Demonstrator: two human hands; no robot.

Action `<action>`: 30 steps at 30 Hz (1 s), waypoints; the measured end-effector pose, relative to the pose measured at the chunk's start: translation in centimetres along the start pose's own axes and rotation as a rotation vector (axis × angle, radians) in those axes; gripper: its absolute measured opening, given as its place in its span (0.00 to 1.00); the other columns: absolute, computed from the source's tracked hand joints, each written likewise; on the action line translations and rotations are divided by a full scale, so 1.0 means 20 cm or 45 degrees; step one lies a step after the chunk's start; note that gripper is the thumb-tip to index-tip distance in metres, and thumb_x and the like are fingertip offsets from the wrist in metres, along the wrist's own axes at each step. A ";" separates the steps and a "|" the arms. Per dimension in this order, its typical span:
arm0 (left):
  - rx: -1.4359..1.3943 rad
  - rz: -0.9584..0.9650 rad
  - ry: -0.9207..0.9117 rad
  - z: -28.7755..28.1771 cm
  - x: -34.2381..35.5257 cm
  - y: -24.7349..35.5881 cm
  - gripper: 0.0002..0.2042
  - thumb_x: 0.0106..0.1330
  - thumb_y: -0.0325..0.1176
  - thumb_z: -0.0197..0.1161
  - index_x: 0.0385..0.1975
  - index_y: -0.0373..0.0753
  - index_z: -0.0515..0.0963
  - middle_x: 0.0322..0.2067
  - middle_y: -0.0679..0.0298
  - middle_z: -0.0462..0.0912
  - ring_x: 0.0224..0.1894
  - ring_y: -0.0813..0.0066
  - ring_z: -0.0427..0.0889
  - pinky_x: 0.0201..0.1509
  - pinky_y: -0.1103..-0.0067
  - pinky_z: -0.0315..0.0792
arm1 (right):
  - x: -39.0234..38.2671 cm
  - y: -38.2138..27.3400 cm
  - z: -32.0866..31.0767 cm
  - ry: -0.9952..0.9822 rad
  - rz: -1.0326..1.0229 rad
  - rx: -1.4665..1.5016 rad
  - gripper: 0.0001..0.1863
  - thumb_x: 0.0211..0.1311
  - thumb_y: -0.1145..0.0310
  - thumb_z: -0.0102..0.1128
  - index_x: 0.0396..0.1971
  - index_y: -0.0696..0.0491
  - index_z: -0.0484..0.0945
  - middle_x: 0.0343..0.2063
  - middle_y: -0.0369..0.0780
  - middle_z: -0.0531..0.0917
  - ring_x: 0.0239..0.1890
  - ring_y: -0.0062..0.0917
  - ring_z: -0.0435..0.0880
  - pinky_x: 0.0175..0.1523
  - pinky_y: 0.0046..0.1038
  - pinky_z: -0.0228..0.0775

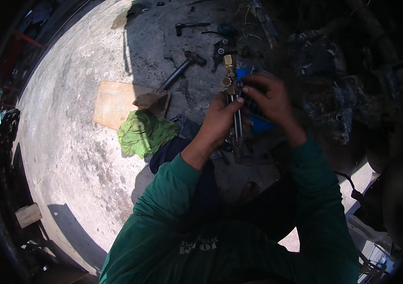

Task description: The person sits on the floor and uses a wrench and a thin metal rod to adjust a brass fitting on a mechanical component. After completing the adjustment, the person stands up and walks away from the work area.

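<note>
My left hand (218, 118) grips a long metal tool with a steel tube and brass valve body (231, 84), held upright with its thumb across the tube. A brass hex fitting (229, 62) tops the tool. My right hand (267, 99) has its fingers curled at a small side knob on the valve body. Behind them lies a blue tray (260, 124) with a dark grid, partly hidden by my hands. Just left of my left hand, a crumpled green cloth (142, 132) lies beside dark items that I cannot make out.
A wooden board (111, 102) lies on the concrete floor (73, 142), with a hammer (177, 71) above it. A socket handle (192, 26) and small dark parts (221, 49) lie farther forward. Grimy metal parts (329, 104) crowd the right side. A wood block (28, 215) sits at lower left.
</note>
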State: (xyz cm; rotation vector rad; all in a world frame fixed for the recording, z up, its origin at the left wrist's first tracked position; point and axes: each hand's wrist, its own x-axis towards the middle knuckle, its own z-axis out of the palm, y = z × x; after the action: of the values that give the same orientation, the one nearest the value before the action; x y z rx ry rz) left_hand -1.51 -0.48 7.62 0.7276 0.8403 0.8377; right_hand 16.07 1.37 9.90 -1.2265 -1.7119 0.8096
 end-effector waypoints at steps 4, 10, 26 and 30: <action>0.049 0.065 -0.004 -0.02 0.01 -0.02 0.18 0.71 0.34 0.59 0.55 0.35 0.65 0.29 0.59 0.79 0.26 0.69 0.82 0.29 0.75 0.79 | 0.00 -0.02 0.00 0.002 -0.083 -0.060 0.11 0.59 0.75 0.67 0.42 0.61 0.83 0.36 0.44 0.86 0.39 0.28 0.87 0.45 0.28 0.76; -0.054 0.015 0.035 0.02 -0.01 0.02 0.17 0.76 0.45 0.51 0.55 0.40 0.65 0.26 0.62 0.77 0.26 0.71 0.81 0.28 0.75 0.79 | -0.03 -0.03 0.02 0.073 -0.131 -0.101 0.10 0.58 0.75 0.66 0.40 0.60 0.84 0.34 0.44 0.86 0.37 0.32 0.87 0.42 0.30 0.77; 0.040 0.051 -0.024 -0.02 -0.05 0.01 0.24 0.76 0.55 0.50 0.56 0.41 0.64 0.25 0.64 0.74 0.25 0.74 0.79 0.28 0.75 0.79 | -0.04 -0.08 0.00 -0.017 -0.237 -0.133 0.09 0.59 0.76 0.66 0.39 0.60 0.83 0.31 0.45 0.85 0.34 0.33 0.87 0.37 0.31 0.76; 0.062 0.036 -0.066 -0.04 -0.03 0.00 0.24 0.76 0.54 0.50 0.58 0.41 0.63 0.26 0.63 0.76 0.26 0.73 0.80 0.29 0.75 0.79 | -0.04 -0.06 0.00 -0.013 -0.224 -0.181 0.09 0.61 0.71 0.66 0.38 0.60 0.82 0.30 0.45 0.84 0.32 0.35 0.87 0.37 0.33 0.75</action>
State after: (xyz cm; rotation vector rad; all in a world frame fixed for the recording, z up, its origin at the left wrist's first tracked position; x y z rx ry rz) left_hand -2.51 -0.92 7.35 0.8023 0.8078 0.8226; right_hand 15.64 0.27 10.69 -1.1472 -1.8821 0.5987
